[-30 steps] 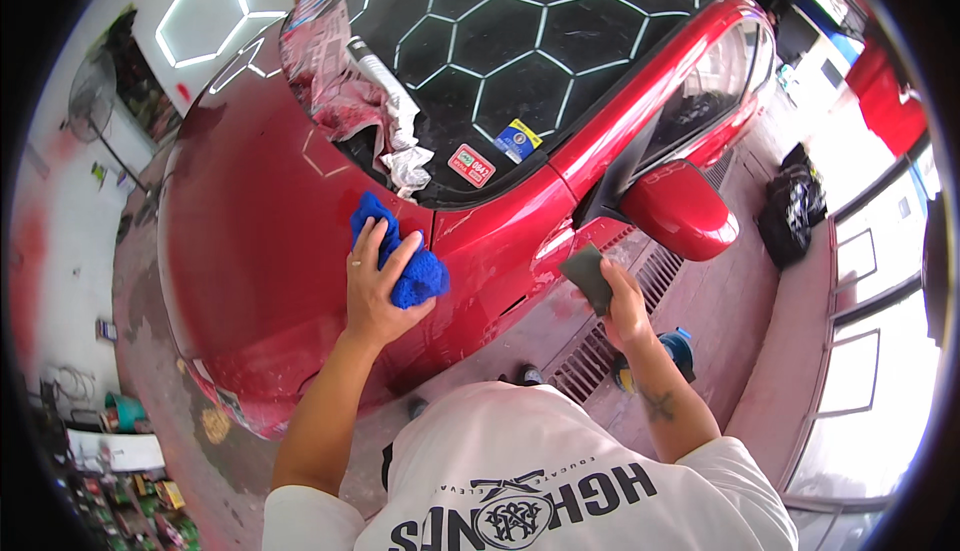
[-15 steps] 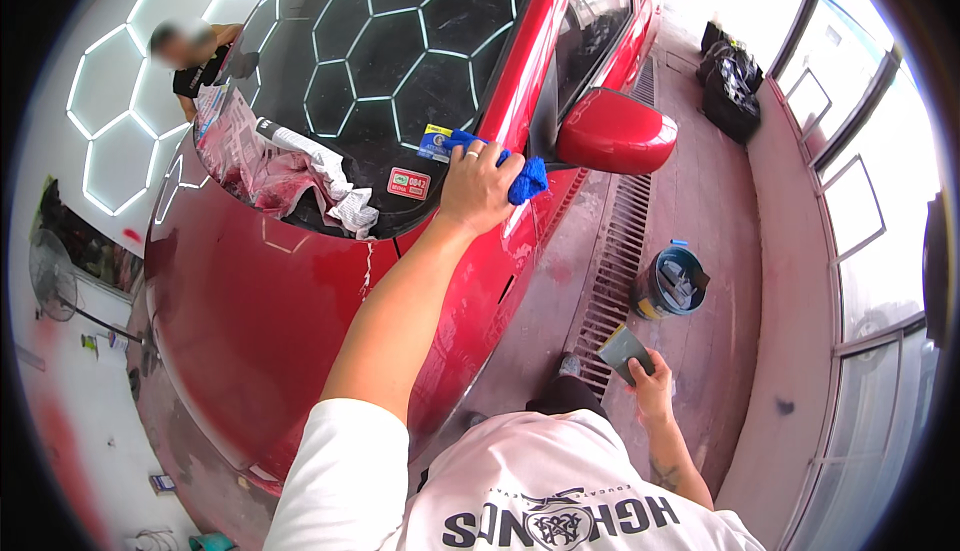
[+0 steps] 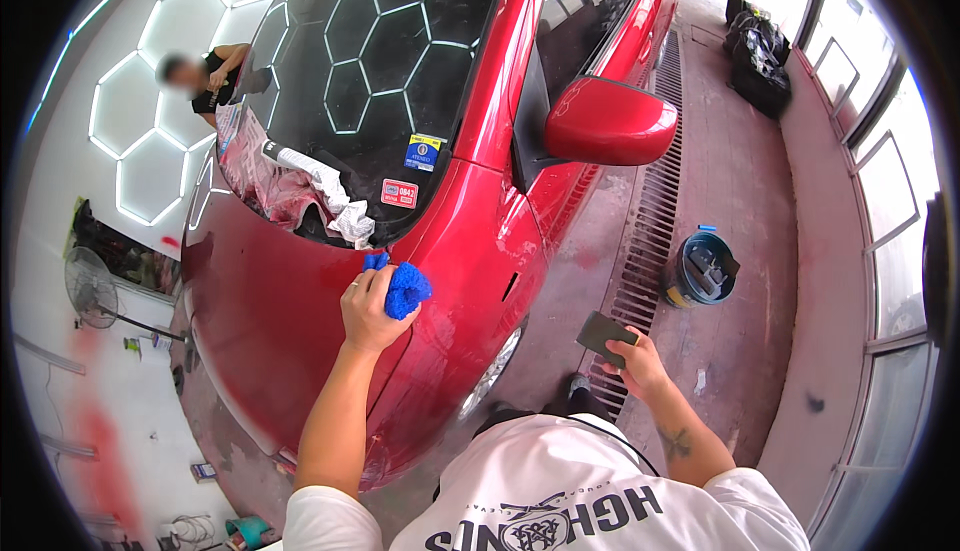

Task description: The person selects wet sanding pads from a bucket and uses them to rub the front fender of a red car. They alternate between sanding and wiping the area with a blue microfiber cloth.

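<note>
Left fingers (image 3: 376, 287) gripping blue cloth (image 3: 409, 292), shifted to hood (image 3: 275, 301)

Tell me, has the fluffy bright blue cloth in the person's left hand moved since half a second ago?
Yes. Judged against the glossy red side mirror, the blue cloth has moved left and lower in the view, away from it.

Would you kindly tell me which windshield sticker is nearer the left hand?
The red sticker, the lower one; the blue-and-yellow sticker sits above it, farther from the left hand.
</note>
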`<state>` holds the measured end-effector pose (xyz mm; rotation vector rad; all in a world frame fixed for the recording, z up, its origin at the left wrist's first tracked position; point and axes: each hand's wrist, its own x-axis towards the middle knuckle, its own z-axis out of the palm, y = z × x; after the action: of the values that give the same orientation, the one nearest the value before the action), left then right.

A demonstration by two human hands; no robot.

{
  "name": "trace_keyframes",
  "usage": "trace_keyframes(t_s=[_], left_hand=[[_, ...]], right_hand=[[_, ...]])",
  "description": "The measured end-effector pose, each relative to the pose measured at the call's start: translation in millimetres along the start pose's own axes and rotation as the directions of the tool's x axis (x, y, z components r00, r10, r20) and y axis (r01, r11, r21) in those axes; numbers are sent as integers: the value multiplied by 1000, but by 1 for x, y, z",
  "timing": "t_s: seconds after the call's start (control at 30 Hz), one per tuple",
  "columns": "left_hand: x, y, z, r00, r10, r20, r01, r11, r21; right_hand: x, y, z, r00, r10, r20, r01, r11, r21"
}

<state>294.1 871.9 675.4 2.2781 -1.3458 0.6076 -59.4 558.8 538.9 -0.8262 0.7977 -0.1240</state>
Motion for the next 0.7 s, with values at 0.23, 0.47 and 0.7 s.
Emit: trace_keyframes(t_s=[0.23, 0.47, 0.7], left_hand=[[-19, 0, -13, 974, -194, -115, 188, 980, -59], [-53, -10, -6, 980, -167, -109, 180, 976, 123], [-10, -30, 5, 990, 52, -130, -63, 994, -86]], right_hand=[[38, 24, 70, 919, 281, 275, -268, 960, -86], [34, 31, 124, 968, 71, 241, -54, 996, -77], [49, -56, 258, 727, -638, 253, 610, 431, -665]])
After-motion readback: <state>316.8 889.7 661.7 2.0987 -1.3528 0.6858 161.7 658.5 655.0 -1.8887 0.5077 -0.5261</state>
